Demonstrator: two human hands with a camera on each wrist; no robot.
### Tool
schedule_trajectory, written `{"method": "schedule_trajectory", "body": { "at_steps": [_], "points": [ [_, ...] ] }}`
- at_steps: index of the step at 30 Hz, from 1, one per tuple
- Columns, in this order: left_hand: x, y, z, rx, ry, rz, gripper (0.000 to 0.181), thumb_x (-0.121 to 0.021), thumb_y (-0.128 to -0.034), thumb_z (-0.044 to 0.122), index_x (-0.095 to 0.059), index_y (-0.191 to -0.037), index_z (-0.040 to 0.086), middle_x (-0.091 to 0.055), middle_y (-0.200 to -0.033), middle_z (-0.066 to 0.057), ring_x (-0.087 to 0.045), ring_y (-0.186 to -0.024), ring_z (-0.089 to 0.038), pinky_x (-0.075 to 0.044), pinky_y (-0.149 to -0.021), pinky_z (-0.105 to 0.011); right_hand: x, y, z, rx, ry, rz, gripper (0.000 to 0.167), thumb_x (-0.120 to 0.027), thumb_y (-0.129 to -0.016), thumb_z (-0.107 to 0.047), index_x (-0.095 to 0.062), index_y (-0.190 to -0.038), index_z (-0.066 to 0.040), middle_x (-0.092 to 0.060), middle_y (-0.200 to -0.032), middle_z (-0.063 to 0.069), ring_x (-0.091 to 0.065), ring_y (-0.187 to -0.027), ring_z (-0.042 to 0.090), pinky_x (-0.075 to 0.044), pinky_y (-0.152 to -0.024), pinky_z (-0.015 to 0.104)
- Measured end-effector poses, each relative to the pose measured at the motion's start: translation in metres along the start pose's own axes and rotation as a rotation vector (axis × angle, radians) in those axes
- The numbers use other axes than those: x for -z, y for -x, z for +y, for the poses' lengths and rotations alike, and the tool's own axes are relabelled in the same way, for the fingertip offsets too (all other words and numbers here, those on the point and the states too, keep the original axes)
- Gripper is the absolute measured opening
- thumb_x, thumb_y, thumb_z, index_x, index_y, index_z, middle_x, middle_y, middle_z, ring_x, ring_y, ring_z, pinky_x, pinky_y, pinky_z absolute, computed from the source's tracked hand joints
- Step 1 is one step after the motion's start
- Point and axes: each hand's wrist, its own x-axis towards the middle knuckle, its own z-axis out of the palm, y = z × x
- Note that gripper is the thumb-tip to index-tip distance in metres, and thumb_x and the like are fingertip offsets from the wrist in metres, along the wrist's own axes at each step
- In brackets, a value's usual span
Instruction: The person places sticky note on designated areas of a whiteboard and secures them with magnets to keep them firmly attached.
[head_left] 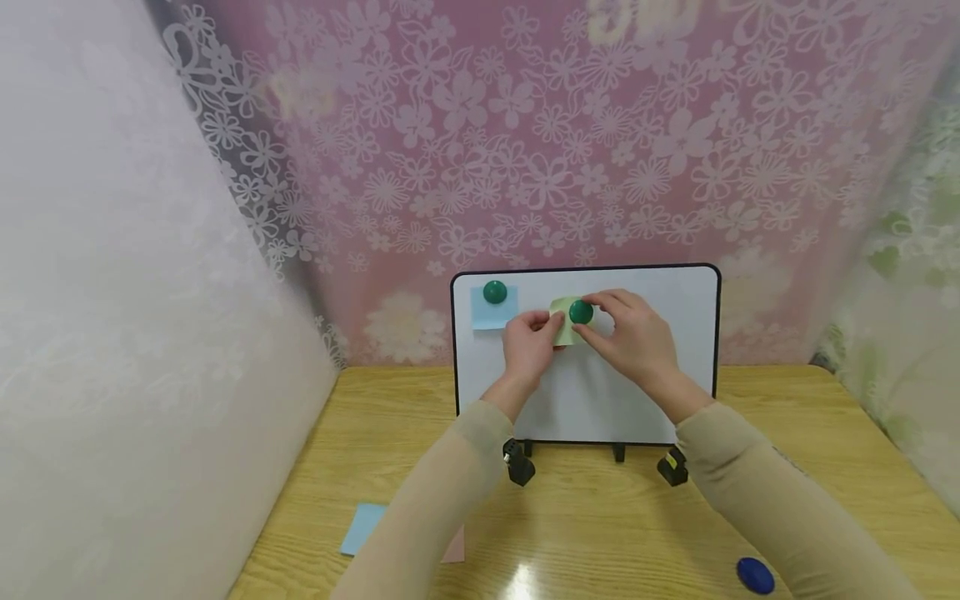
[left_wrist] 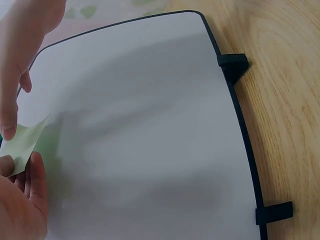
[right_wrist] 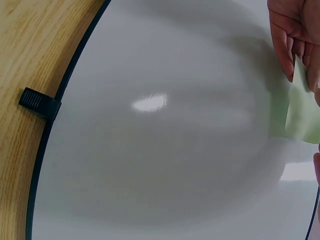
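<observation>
Reference: the whiteboard (head_left: 600,408); I give every place from it.
Pale green note: upper middle of the whiteboard, its lower edge standing off the surface as I view it from either wrist (left_wrist: 22,145).
Green magnet: over the note's right part, between the right hand's (head_left: 637,337) thumb and forefinger (I cannot tell whether it touches the whiteboard).
Key relation: I judge it to be magnet over paper; the magnet lies leftward of the right palm, and the left hand (head_left: 531,346) is nearer the note's left edge.
Long axis: none that I can use; the magnet is round and the note nearly square.
Left fingers: narrow, pinching the note.
Right fingers: spread to the magnet's width, gripping its rim.
Count, green magnets: two; the second (head_left: 495,292) sits on a light blue note (head_left: 483,319) at the whiteboard's upper left.
Count, blue discs: one (head_left: 755,575), in front of the whiteboard's right side.
Count, loose papers: one blue (head_left: 363,527), one pink (head_left: 455,547), both in front of its left side, partly hidden by a sleeve (head_left: 438,492).
</observation>
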Motion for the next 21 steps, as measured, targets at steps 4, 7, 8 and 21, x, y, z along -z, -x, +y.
{"method": "schedule_trajectory", "body": {
  "at_steps": [4, 7, 8, 21],
  "points": [
    [0.001, -0.002, 0.002, -0.012, 0.004, 0.002, 0.020, -0.077, -0.1025, 0.018, -0.078, -0.107, -0.002, -0.075, -0.091, -0.004, -0.068, -0.074, -0.012, -0.064, -0.067, -0.030, 0.000, -0.005, -0.004, -0.004, 0.008, 0.000, 0.048, -0.094, -0.086, -0.026, -0.075, -0.124, -0.004, -0.073, -0.120, 0.015, -0.068, -0.112, 0.037, -0.060, -0.086, 0.055],
    [0.001, -0.005, 0.002, -0.016, -0.005, 0.005, 0.020, -0.076, -0.1030, 0.018, -0.078, -0.108, -0.001, -0.075, -0.092, -0.004, -0.067, -0.073, -0.012, -0.063, -0.067, -0.030, 0.000, -0.008, -0.005, -0.018, 0.010, 0.002, 0.048, -0.093, -0.086, -0.026, -0.075, -0.124, -0.005, -0.072, -0.121, 0.014, -0.068, -0.114, 0.037, -0.060, -0.086, 0.055],
    [0.001, -0.006, 0.002, -0.019, -0.003, 0.008, 0.020, -0.076, -0.1031, 0.017, -0.078, -0.109, -0.002, -0.075, -0.092, -0.004, -0.067, -0.074, -0.012, -0.063, -0.067, -0.030, -0.001, -0.009, -0.005, -0.025, 0.011, 0.004, 0.048, -0.093, -0.086, -0.026, -0.075, -0.125, -0.005, -0.072, -0.122, 0.014, -0.067, -0.114, 0.037, -0.060, -0.086, 0.055],
    [-0.002, -0.009, 0.005, -0.031, -0.005, 0.050, 0.023, -0.075, -0.1035, 0.019, -0.078, -0.112, -0.003, -0.073, -0.092, -0.003, -0.067, -0.075, -0.011, -0.063, -0.068, -0.030, -0.007, -0.020, -0.006, -0.065, -0.004, 0.042, 0.046, -0.093, -0.087, -0.025, -0.075, -0.125, -0.007, -0.072, -0.123, 0.012, -0.067, -0.118, 0.035, -0.059, -0.089, 0.055]
  ]
}}
